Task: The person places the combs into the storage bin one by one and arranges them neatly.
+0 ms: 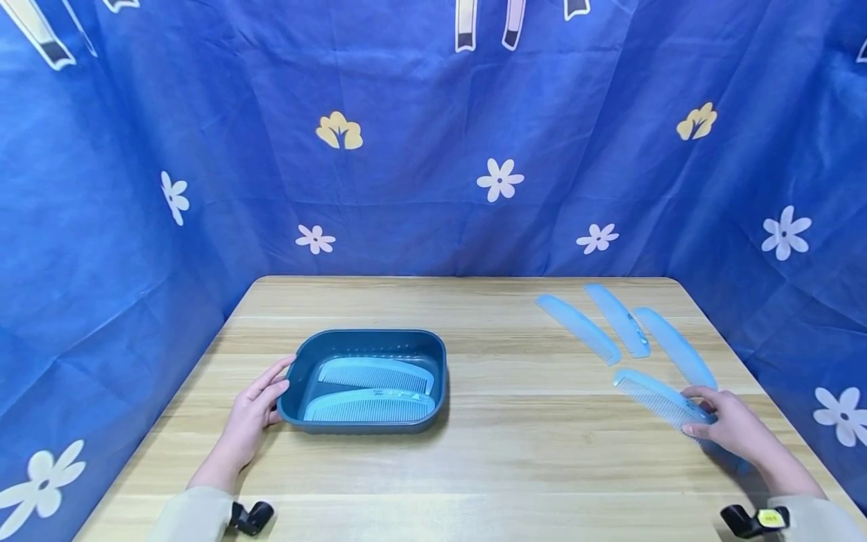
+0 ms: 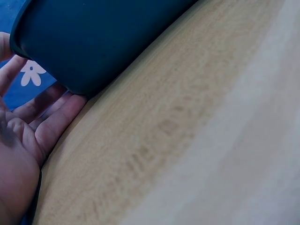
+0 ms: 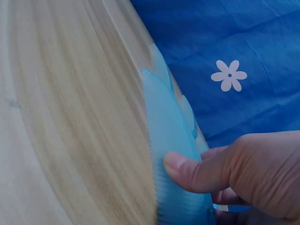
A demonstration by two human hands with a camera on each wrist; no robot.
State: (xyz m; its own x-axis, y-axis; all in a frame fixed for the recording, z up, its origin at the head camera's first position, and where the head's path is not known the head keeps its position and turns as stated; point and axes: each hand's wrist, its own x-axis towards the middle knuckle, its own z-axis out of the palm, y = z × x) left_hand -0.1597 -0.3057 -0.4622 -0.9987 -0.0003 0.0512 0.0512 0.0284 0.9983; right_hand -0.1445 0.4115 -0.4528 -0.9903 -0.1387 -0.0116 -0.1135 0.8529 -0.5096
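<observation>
A dark teal plastic basket [image 1: 362,427] stands on the left half of the table, with two light blue combs [image 1: 369,406] lying in it. My left hand [image 1: 254,410] holds the basket at its left end; in the left wrist view some fingers [image 2: 61,117] touch low on its outer wall, others the rim. At the right, my right hand [image 1: 731,425] grips a light blue comb [image 1: 657,399], its thumb [image 3: 187,171] on the comb's face. Three more combs lie beyond it: a left one [image 1: 579,327], a middle one [image 1: 618,320] and a right one [image 1: 677,346].
The wooden table [image 1: 501,467] has rounded far corners. A blue curtain [image 1: 420,203] with white flowers stands behind it and along both sides. Black wrist cameras, left [image 1: 252,518] and right [image 1: 752,519], sit at the sleeves.
</observation>
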